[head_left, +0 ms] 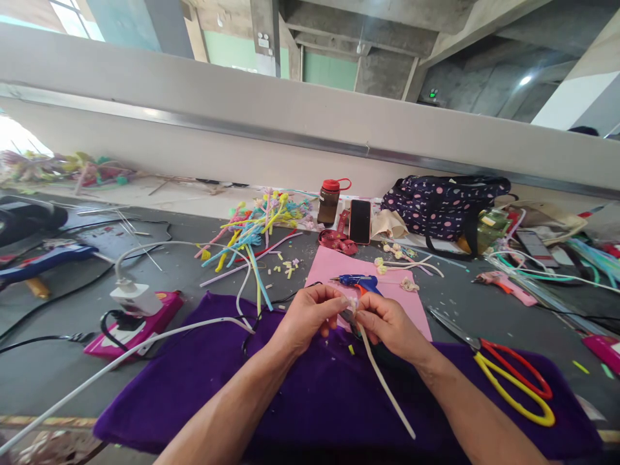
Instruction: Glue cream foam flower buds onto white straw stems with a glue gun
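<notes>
Both hands meet over a purple cloth at the table's near edge. My left hand pinches a small pale flower-like piece at the top of a white stem. My right hand is closed round the same white stem, which trails down and to the right across the cloth. Just beyond the fingers lies a blue glue gun on a pink sheet.
Red-and-yellow-handled scissors lie right of my right arm. A pile of coloured stems, a brown bottle, a phone and a dotted bag sit further back. A pink power strip with cables is at left.
</notes>
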Demonstrator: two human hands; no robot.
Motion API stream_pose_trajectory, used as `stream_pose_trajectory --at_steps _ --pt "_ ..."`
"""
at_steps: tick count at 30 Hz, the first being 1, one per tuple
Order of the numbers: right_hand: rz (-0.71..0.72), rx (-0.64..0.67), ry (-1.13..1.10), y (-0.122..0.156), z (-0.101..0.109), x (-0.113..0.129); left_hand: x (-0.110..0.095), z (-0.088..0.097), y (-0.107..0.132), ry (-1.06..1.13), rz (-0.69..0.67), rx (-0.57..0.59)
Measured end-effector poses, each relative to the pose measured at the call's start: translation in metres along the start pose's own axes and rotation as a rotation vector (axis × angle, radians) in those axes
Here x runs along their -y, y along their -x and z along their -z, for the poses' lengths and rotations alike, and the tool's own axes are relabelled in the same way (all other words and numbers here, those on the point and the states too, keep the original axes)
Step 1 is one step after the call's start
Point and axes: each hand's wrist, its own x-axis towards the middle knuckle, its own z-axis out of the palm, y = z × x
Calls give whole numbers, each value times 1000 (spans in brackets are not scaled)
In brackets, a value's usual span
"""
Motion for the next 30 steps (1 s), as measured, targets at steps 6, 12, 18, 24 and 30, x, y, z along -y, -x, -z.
stream_pose_trajectory --at_steps 6,12,18,24,30 --pt "23 -2 41 0 1 0 2 0 -1 -26 16 4" --pt "60 -5 100 0 1 0 4 0 -2 -26 10 3" --pt "64 5 123 -1 1 0 4 -1 -2 -3 31 11" --pt "32 34 87 -1 3 -1 5 -1 -3 -22 47 15" --pt "-30 12 -113 -2 10 -4 5 1 -4 56 16 6"
